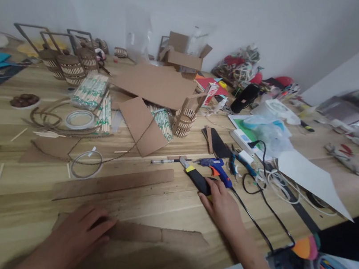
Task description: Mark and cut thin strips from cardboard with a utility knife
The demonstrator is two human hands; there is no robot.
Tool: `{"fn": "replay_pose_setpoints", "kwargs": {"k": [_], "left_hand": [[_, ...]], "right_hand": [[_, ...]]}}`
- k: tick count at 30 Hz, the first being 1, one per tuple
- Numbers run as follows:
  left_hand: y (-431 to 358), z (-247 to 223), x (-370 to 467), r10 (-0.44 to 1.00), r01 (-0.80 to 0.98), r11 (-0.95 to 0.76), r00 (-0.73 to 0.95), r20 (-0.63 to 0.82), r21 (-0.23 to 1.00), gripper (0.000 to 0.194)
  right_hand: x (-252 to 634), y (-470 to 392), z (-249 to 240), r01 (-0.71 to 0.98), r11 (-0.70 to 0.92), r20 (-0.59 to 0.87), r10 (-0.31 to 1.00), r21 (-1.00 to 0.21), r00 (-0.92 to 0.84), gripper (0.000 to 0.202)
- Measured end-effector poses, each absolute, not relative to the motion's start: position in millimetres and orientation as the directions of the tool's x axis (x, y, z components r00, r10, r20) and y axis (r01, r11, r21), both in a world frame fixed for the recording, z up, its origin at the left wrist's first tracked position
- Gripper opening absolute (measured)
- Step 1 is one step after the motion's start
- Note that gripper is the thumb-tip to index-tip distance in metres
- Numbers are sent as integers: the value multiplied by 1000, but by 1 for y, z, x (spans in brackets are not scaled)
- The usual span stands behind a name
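My right hand [222,205] has its fingers closed round the back end of a black-and-yellow utility knife [197,178], which lies low over the table with its front end pointing away to the left. My left hand [82,233] rests on the left part of a narrow cardboard strip [141,233] near the table's front edge, fingers apart and slightly bent. A second cardboard strip [125,183] lies just beyond it. Right of the knife is a blue glue gun [217,165] with an orange trigger. A pen [167,161] lies by the knife's tip.
Cardboard sheets [153,83], bundled wooden sticks [90,89] and a roll of tape [79,119] are farther back. A small stick basket [184,122] stands mid-table; several lidded ones [71,69] are at left. Black cables [254,220] run to the right edge, near pliers [244,162].
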State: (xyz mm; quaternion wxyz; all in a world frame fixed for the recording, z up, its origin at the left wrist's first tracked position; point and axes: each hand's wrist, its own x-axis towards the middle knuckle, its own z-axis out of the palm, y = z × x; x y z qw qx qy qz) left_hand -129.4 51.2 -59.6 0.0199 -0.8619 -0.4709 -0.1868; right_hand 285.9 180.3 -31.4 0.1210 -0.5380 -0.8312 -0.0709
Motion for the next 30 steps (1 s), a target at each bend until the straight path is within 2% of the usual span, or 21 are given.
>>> {"fn": "replay_pose_setpoints", "kwargs": {"k": [3,8,12,14,16,18,19,22,23,26,29,30], "left_hand": [[60,-52,-124,766,805,-587,516,384,88,38],[66,-52,-126,641,770,-633,583,500,-86,42],[62,-65,-137,626,728,-679,640,446,-91,33],[60,-71,-142,649,736,-674,636,418,-73,34],[58,-72,-143,636,724,-679,662,397,-121,36],[57,-70,-141,595,695,-690,703,389,-201,39],[57,-68,-139,577,680,-695,722,382,-234,41],[60,-56,-133,584,682,-680,726,365,-268,45],[62,-51,-132,594,688,-676,721,356,-266,46],[66,-37,-138,660,716,-654,697,279,-242,50],[64,-29,-162,763,820,-538,573,301,-197,53],[62,-30,-175,811,865,-482,502,302,-142,51]], "right_hand": [[283,196,-26,934,358,222,909,17,-353,40],[267,204,-14,958,276,114,952,73,-283,40],[249,192,3,978,177,195,961,110,-196,52],[237,180,13,963,267,205,940,48,-271,53],[224,165,19,850,519,112,853,-93,-509,50],[208,149,19,618,745,3,639,-251,-769,55],[201,143,17,527,805,-25,541,-272,-840,54],[181,138,8,442,891,-36,441,-104,-897,14],[176,142,8,426,903,-32,425,-64,-905,9],[164,160,19,439,897,-42,437,-56,-898,15],[151,177,45,517,855,-111,510,-44,-853,17],[146,180,54,529,847,-116,522,-43,-845,16]]}}
